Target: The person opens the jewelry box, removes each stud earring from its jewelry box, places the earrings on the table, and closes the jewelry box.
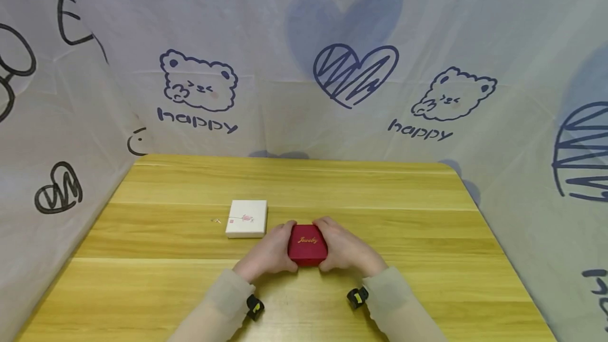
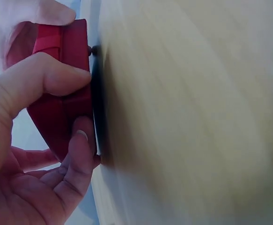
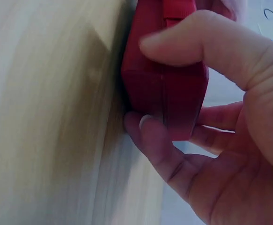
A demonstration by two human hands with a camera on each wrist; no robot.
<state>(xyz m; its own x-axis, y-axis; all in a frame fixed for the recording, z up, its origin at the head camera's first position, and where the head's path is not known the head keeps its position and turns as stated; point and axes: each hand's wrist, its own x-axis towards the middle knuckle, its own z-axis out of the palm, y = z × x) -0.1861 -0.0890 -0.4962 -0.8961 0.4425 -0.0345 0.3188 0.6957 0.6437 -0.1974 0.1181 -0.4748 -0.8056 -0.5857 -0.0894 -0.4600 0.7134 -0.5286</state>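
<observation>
A small red jewelry box (image 1: 307, 249), its lid closed and marked "Jewelry" in gold, is held between both hands near the middle of the table. My left hand (image 1: 272, 249) grips its left side, thumb at the near face and fingers along the side. On the opposite side my right hand (image 1: 345, 247) grips it the same way. In the left wrist view, a narrow dark gap shows between the red box (image 2: 75, 101) and the tabletop. The right wrist view shows a ribbon band on the near face of the box (image 3: 173, 101).
A white square box (image 1: 248, 215) with a pink flower print lies left of the hands. Beside it is a tiny silvery item (image 1: 216, 221), too small to identify. The wooden table (image 1: 404, 215) is bordered by white patterned cloth (image 1: 271, 41) at the back and sides.
</observation>
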